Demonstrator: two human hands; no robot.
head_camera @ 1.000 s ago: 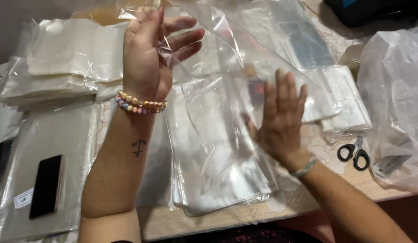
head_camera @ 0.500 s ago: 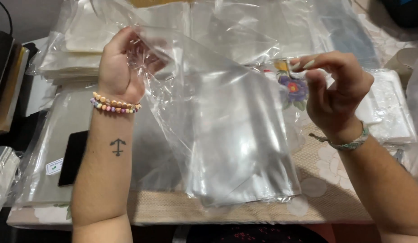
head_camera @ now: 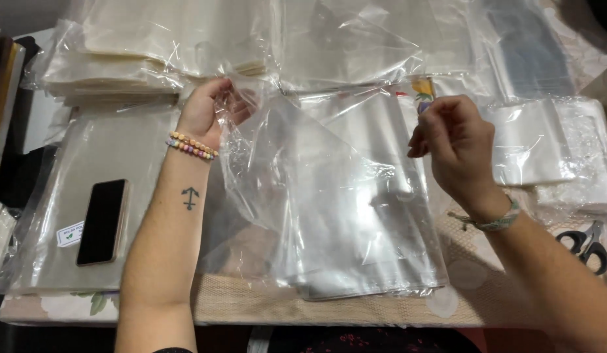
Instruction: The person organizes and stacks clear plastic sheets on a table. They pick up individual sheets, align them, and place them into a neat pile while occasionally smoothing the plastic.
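My left hand point(head_camera: 215, 108) pinches the upper left corner of a clear plastic bag point(head_camera: 329, 189) that hangs over the table. My right hand point(head_camera: 450, 140) grips the bag's upper right edge, with a small colourful item point(head_camera: 422, 91) showing just above its fingers. The bag drapes down between both hands onto a stack of similar clear bags point(head_camera: 369, 274) near the table's front edge. A beaded bracelet is on my left wrist and a woven band on my right.
A black phone point(head_camera: 102, 221) lies on a flat pack of bags at the left. Piles of clear bags point(head_camera: 114, 65) fill the back and right of the table. Black scissors point(head_camera: 586, 243) lie at the right edge. Dark objects stand at the far left.
My left hand moved from raised and open to pinching the bag's corner. My right hand left the flat stack, took the bag's other edge, and both hands spread apart.
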